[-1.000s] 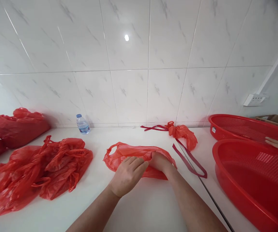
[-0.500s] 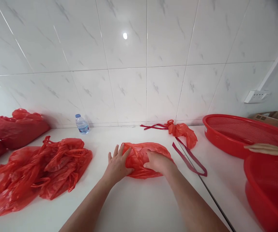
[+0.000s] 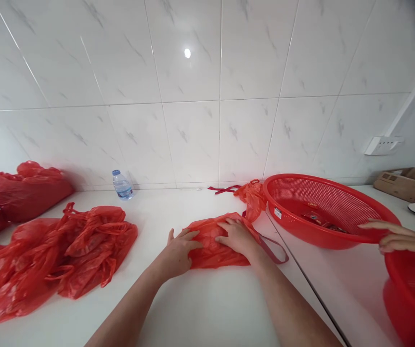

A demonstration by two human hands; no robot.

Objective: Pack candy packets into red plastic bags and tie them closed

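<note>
A folded red plastic bag [image 3: 211, 251] lies on the white counter [image 3: 200, 308] in front of me. My left hand [image 3: 177, 251] presses flat on its left edge, fingers stretched out. Resting on top of the bag, my right hand [image 3: 237, 237] has its fingers spread flat. A dark red ribbon [image 3: 274, 246] loops out from under the bag to the right. Neither hand grips anything.
A heap of red bags [image 3: 59, 250] lies left, fuller red bags [image 3: 27, 190] behind it. A water bottle [image 3: 123, 185] stands by the tiled wall. Another person's hand [image 3: 397, 236] holds a red mesh basket [image 3: 323, 212]; a second basket [image 3: 413, 294] sits lower right. A cardboard box [image 3: 404, 183] is far right.
The bag has been folded smaller and both my hands flattened on it. The other person slid the red basket left, up against the small crumpled bag, and the near basket moved right.
</note>
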